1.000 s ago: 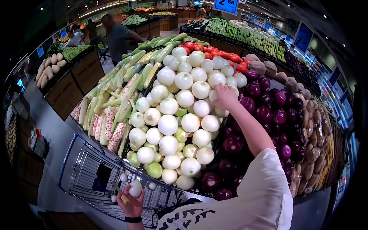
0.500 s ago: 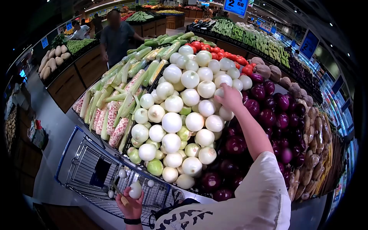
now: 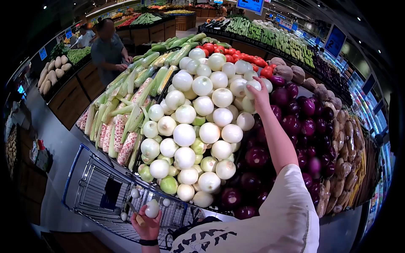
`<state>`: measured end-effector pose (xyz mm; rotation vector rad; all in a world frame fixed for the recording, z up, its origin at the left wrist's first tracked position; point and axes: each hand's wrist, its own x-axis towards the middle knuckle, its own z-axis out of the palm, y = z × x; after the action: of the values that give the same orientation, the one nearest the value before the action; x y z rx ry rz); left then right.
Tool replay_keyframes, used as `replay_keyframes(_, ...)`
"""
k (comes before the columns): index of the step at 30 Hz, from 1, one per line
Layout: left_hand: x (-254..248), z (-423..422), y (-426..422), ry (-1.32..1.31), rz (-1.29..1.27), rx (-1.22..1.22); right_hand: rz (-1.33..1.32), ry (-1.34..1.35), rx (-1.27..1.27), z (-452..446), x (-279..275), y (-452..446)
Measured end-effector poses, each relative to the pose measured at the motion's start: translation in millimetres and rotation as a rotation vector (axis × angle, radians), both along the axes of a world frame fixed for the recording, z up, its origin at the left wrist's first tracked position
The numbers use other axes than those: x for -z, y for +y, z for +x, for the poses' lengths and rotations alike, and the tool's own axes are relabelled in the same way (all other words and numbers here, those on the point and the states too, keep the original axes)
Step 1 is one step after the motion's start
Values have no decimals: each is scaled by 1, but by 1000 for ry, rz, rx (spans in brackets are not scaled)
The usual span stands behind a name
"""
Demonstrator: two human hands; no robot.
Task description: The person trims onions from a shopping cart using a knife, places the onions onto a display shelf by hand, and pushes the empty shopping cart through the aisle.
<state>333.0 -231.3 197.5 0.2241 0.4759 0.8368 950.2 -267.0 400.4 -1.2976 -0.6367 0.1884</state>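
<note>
My left hand (image 3: 147, 227) is low over the shopping cart, fingers curled round a white onion (image 3: 152, 208). A wooden-handled tool (image 3: 139, 219) with a thin, dark, curved end is also in that hand; its exact kind is unclear. My right hand (image 3: 261, 95) reaches to the far right side of the heap of white onions (image 3: 184, 135). Its fingers are closed round a white onion (image 3: 253, 87) at the heap's edge, beside the purple onions (image 3: 291, 125).
A blue-framed shopping cart (image 3: 69, 177) holds a few small white round items (image 3: 135, 193). Corn (image 3: 126, 147) lies left of the onions, tomatoes (image 3: 230, 52) behind, wrapped brown roots (image 3: 344, 168) to the right. Another person (image 3: 107, 52) stands at the stand's far left.
My right hand has moved slightly up and right, and its fingers now wrap an onion. My left hand keeps its hold. The other person's hands have come together near the corn.
</note>
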Motion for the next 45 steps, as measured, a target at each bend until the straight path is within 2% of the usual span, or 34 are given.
replay_keyframes(3,1,2,2,1,-3,-6,-9,-258,105,6,11,13)
replay_keyframes(4,1,3,3,2,-7,-9,-46,-451,194,6,14,19)
replay_keyframes(7,0,4,5,-16,3,2,-653,-667,329,-42,-6,8)
replay_keyframes(8,-1,4,5,-13,6,-5,-658,-810,410,-42,4,5)
replay_keyframes(15,-9,5,4,3,-20,-31,-935,-1067,474,-55,2,2)
replay_keyframes(18,-9,7,3,9,-50,-32,-1046,-1172,660,-41,13,24)
replay_keyframes(22,-11,5,4,-15,-88,-67,-1185,-1064,336,-44,-11,8)
replay_keyframes(25,-11,3,3,30,-60,-64,-1076,-1392,96,-36,-3,-5)
replay_keyframes(26,-10,2,4,26,-57,-64,-1112,-1406,45,-42,0,-6)
replay_keyframes(30,-5,-3,2,22,-63,-43,-1161,-1394,316,-53,23,-9)
replay_keyframes(34,-12,-2,3,-19,-50,-38,-1195,-1248,312,-64,21,-7)
replay_keyframes(37,-17,1,2,-48,-33,-21,-1222,-1252,271,-62,15,-7)
replay_keyframes(41,-28,5,3,-71,-65,-10,-959,-1332,460,-95,9,-15)
replay_keyframes(43,-45,12,6,-79,0,16,-743,-1233,326,-134,-3,-10)
replay_keyframes(44,-56,17,7,-79,29,34,-684,-891,-200,-168,4,-6)
replay_keyframes(45,-71,27,5,-92,75,34,-664,-424,-571,-203,11,-2)
